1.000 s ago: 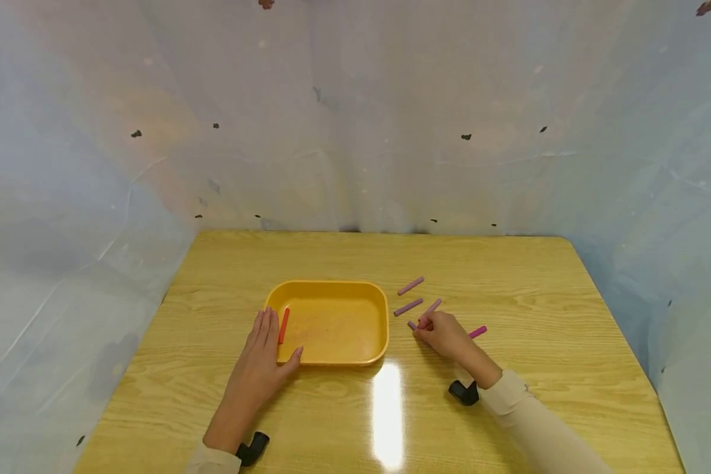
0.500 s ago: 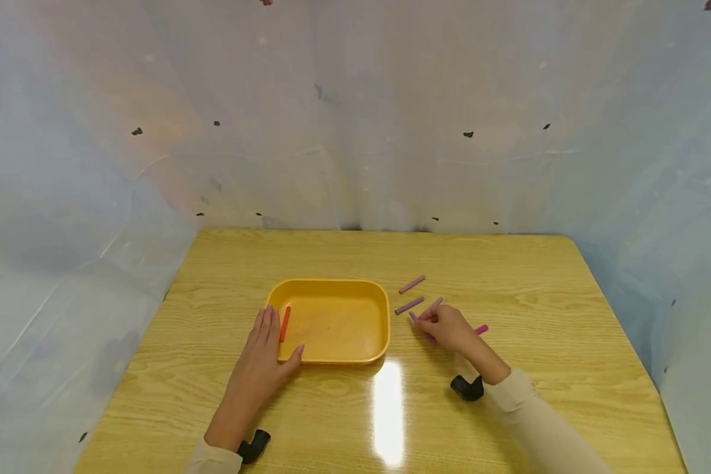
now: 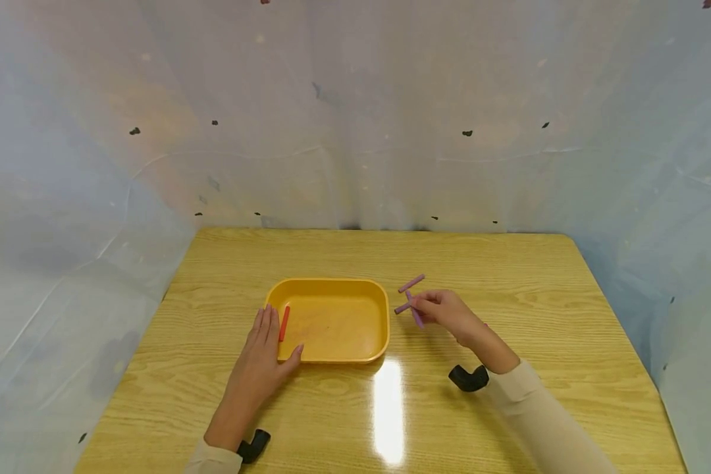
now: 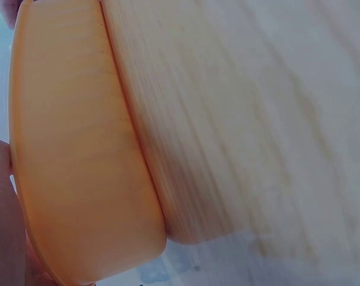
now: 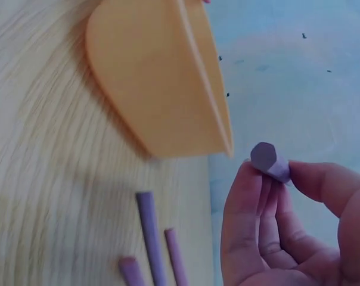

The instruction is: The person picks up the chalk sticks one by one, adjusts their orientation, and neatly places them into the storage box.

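Left hand (image 3: pixel 257 355): fingers straight, resting over left rim of yellow tray (image 3: pixel 334 329); thumb at near rim. Red stick (image 3: pixel 284 324) inside tray, near left wall. Tray on wooden table (image 3: pixel 326 421). Just right of tray: far purple stick (image 3: pixel 411 284) and near purple stick (image 3: pixel 401 309), latter partly covered. Held purple stick (image 3: pixel 418 318) pinched by right hand (image 3: pixel 450 317), thumb against fingertips, raised off table. Magenta tip (image 3: pixel 486 324) shows beside right wrist.

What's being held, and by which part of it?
A purple stick, pinched partway along its length by the right hand, both ends protruding. The left hand only touches the yellow tray.
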